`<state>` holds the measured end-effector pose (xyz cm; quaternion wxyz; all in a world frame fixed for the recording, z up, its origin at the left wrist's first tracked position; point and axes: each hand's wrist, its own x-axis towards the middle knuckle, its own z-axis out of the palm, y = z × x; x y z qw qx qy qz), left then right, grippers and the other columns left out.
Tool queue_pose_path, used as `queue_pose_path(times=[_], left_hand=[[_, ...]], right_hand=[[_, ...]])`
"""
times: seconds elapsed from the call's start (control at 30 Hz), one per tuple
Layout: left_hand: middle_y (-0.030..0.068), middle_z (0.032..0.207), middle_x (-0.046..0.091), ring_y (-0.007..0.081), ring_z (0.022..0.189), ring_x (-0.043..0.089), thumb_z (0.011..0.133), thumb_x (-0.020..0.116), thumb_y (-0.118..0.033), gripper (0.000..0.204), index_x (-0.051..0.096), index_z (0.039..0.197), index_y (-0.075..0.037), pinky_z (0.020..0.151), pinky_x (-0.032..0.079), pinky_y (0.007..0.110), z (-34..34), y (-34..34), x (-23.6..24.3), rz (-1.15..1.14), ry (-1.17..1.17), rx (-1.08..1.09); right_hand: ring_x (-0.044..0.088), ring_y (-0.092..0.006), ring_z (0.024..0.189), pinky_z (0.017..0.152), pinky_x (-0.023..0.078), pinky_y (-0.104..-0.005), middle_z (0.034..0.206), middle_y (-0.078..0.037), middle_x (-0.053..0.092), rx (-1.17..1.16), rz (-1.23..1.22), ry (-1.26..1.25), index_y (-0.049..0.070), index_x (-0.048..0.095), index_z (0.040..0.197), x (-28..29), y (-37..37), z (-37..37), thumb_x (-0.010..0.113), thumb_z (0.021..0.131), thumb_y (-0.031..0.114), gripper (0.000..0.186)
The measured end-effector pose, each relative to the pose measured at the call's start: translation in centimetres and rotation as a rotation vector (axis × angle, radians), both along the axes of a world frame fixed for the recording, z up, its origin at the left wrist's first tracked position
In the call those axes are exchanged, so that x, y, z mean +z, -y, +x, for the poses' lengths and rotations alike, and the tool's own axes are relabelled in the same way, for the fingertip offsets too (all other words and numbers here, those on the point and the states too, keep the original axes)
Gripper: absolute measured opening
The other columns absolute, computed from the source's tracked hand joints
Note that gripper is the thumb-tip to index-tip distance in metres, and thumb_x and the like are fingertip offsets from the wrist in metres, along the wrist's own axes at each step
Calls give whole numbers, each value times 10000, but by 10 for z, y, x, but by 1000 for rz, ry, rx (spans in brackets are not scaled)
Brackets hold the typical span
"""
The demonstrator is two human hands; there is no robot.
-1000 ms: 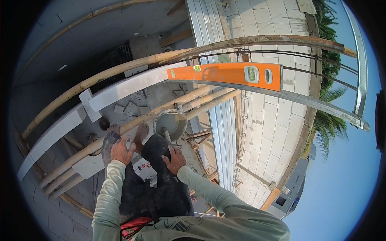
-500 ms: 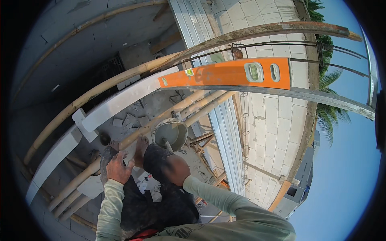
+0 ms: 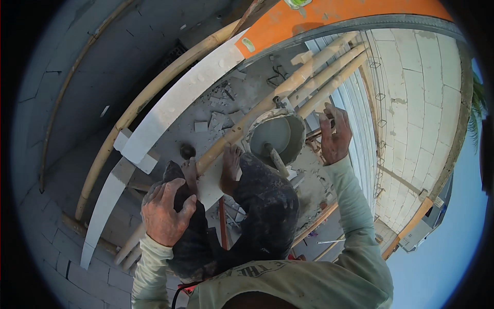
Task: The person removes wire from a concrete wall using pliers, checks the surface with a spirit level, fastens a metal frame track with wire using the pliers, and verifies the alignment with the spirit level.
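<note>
My left hand [image 3: 167,211] is over my left knee, its fingers loosely bent and apart, with nothing in them. My right hand [image 3: 335,134] is raised beside the bucket, fingers curved and thumb apart; I see nothing held. A round bucket [image 3: 298,144] holds a grey wet mix, and a tool's handle [image 3: 278,160] leans out over its near side. Ahead, an orange spirit level [image 3: 334,15] lies along a grey metal straight bar [image 3: 381,24]. Its near end meets a pale block beam [image 3: 175,100]. Neither hand touches the level or the beam.
Several bamboo poles [image 3: 296,80] run beneath my feet and past the bucket. Another bamboo pole [image 3: 149,95] follows the beam's left side. Broken block pieces [image 3: 218,121] lie on the floor below. A pale block wall [image 3: 411,103] and metal sheets [image 3: 363,103] are at right.
My right hand has moved from over my right knee outward and forward, past the bucket. The left hand stays near the left knee. The view has shifted, leaving the level at the top edge.
</note>
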<state>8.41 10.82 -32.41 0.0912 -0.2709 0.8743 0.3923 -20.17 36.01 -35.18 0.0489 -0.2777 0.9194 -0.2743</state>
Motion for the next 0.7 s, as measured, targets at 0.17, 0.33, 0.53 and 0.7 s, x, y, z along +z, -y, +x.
queue_pose_path(times=[0.17,0.33,0.53,0.7], left_hand=[[168,928,654,356,834,627,700,701,-177,360,593,992,3,761,491,411,-15,-6,-13,-84,-149,-68],[157,939,650,352,858,626,708,701,-170,341,577,986,-18,758,484,430,-33,-18,-42,-95,-335,-86],[169,902,657,369,830,627,691,710,-170,332,592,954,-6,755,488,424,-25,-3,-54,-199,-257,-55],[137,903,653,333,831,629,688,726,-162,335,591,964,-26,738,494,405,-27,2,-60,-234,-275,-76]], right_hand=[[600,-185,879,801,485,-324,968,-95,615,-130,205,269,-18,603,1053,-172,-152,-143,581,895,131,218],[626,-279,973,864,492,-380,1081,-132,644,-267,541,647,48,566,1205,-275,-269,-166,677,796,209,453],[625,-226,912,789,503,-362,991,-100,671,-486,292,1008,42,637,1097,-320,-186,-70,689,785,171,342],[622,-219,891,772,501,-358,978,-97,671,-492,316,993,38,645,1072,-333,-204,-71,687,785,155,313]])
